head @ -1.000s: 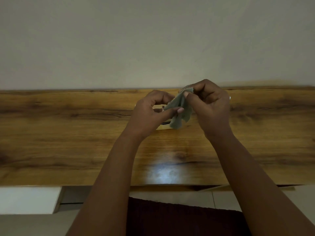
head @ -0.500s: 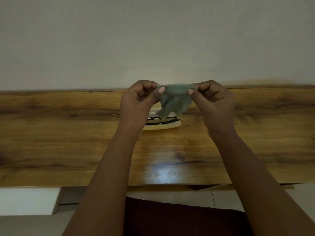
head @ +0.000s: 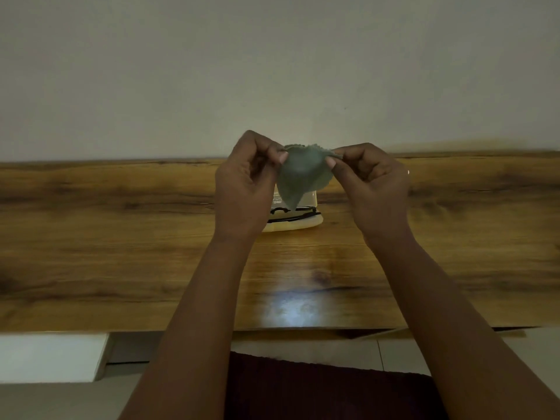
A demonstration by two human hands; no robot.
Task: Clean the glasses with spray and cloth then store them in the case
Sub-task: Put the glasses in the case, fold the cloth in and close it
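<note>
A small grey-green cleaning cloth point(head: 300, 174) hangs between my two hands above the wooden table point(head: 121, 237). My left hand point(head: 245, 189) pinches its left top corner and my right hand point(head: 372, 189) pinches its right top corner. Behind and below the cloth lies an open cream glasses case point(head: 306, 224) with black-framed glasses point(head: 291, 215) in it. The case's raised lid with printed text shows beside my left hand. The cloth and my left hand hide part of the case. No spray bottle is in view.
A plain wall rises right behind the table's far edge. A white block point(head: 51, 357) sits below the table's near edge at the left. Dark red fabric point(head: 318, 386) lies between my forearms at the bottom.
My hands pulled apart and spread the bunched cloth open, then lifted it a little. The cloth now hangs in a soft curve between both pinches, and the case with glasses shows below.
</note>
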